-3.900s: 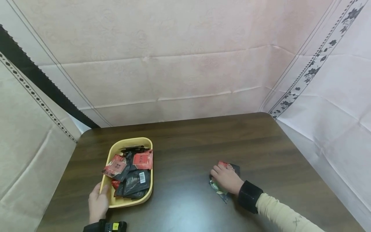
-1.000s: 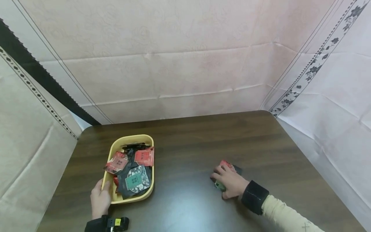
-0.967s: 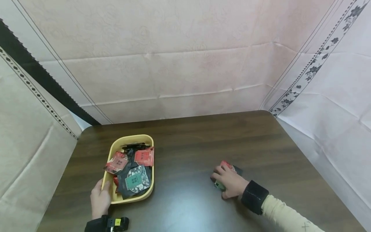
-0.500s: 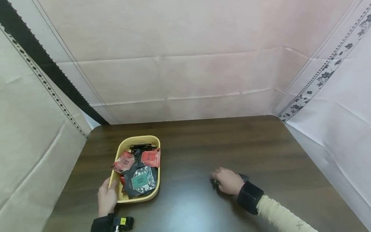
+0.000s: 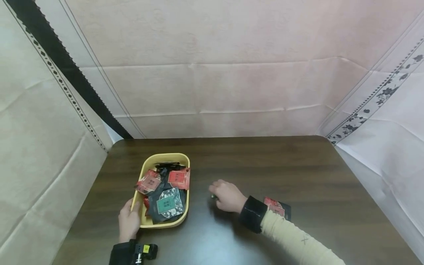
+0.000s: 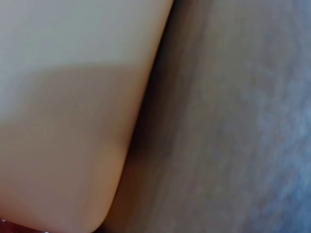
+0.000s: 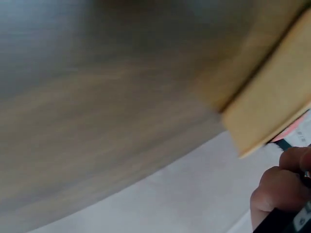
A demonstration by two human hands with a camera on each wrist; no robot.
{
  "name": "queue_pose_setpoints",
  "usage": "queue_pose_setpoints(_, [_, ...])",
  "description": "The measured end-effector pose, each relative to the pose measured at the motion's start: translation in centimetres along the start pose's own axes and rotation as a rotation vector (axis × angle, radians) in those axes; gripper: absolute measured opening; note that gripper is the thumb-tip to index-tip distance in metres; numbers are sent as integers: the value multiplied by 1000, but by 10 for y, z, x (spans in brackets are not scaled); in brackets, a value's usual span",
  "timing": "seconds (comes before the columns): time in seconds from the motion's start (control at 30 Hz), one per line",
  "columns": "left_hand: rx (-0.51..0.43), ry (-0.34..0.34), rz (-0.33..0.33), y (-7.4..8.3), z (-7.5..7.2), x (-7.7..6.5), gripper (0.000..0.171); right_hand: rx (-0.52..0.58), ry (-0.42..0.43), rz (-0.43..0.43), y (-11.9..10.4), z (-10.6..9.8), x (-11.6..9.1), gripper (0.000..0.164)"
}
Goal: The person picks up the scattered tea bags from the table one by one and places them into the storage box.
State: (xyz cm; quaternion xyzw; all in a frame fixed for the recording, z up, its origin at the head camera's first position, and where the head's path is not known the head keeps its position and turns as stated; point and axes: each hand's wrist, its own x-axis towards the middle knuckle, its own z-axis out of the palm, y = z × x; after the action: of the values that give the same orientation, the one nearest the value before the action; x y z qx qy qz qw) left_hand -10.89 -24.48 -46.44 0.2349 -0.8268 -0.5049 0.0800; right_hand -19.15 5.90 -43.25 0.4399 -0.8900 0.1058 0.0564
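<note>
My left hand grips the near left edge of a yellow plastic basket, thumb on the inner side. Several dark sachets with red or green labels lie in it; the green-labelled sachet is on top, with a red-labelled sachet behind. My right hand is held over the table right of the basket, fingers curled round a small sachet of which only a dark green bit shows. In the right wrist view, this hand is near the basket wall.
A black and red sachet lies on the brown wooden table, partly behind my right forearm. Pale patterned cloth hangs behind the table and on both sides. The left wrist view shows the pale basket wall up close.
My right hand has closed on a sachet and moved left with it toward the basket, uncovering the black and red one. A green-labelled sachet now tops the pile. My left hand keeps its hold.
</note>
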Motion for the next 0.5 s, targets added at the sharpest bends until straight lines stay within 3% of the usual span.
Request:
queue_pose_setpoints(0.3, [-16,-31,-7,1,-2,-2,41,-10,-10,2,-47,-14,61,27])
queue_pose_setpoints(0.5, [-28,-36,-25,2,-1,-2,41,-106,22,-79,-78,-15,94,37])
